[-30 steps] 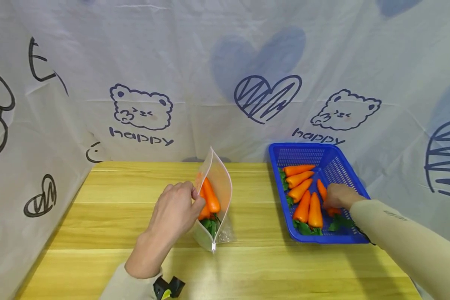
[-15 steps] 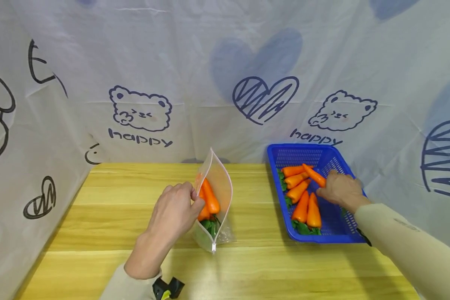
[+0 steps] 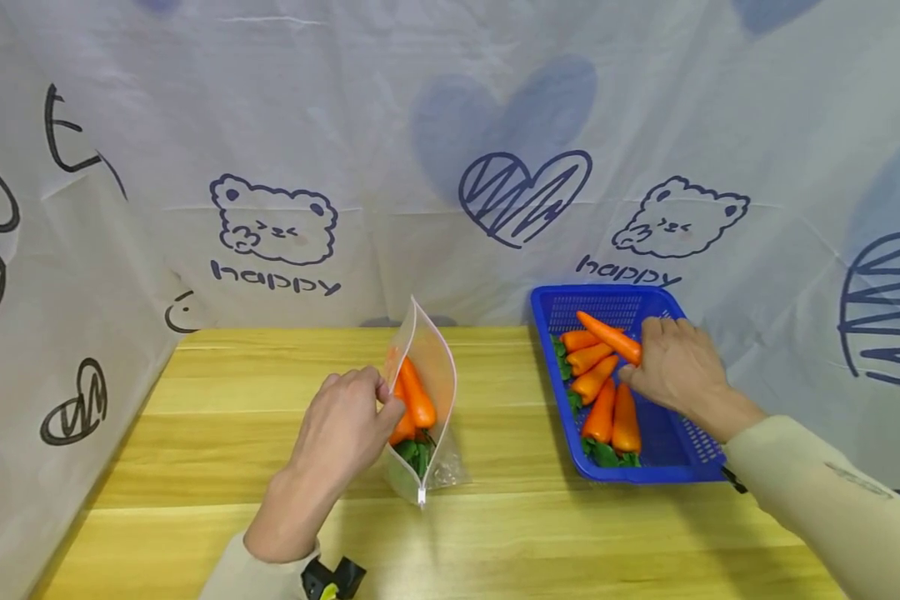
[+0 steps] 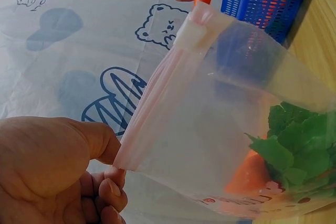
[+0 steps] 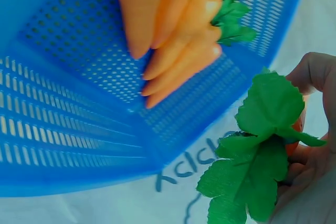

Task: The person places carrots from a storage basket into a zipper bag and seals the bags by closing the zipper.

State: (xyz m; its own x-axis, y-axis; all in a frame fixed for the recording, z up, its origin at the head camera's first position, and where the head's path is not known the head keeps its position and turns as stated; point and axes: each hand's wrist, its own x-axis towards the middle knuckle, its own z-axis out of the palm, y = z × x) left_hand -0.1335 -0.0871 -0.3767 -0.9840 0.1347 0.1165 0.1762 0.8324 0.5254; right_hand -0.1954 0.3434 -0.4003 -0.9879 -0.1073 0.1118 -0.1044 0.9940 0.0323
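Note:
In the head view my left hand (image 3: pixel 347 421) pinches the left edge of a clear zip bag (image 3: pixel 442 375) between thumb and fingers, and its mouth gapes. Inside the bag lie orange carrots (image 3: pixel 417 393) with green leaves. The left wrist view shows the thumb (image 4: pixel 100 141) on the pinkish zip strip, the white slider (image 4: pixel 191 36) at the strip's far end. My right hand (image 3: pixel 678 367) grips a carrot (image 3: pixel 607 336) over the blue basket (image 3: pixel 648 475), its tip pointing left. In the right wrist view its green leaves (image 5: pixel 262 150) hang out beside the palm.
Several more carrots (image 3: pixel 591 385) lie along the left side of the basket, leaves toward its left and front walls. Bag and basket stand on a wooden table (image 3: pixel 232 467). A printed white cloth (image 3: pixel 390 125) hangs behind and to the left.
My right hand has picked a carrot up from the basket floor and raised it up and slightly left. The left hand keeps its hold on the bag.

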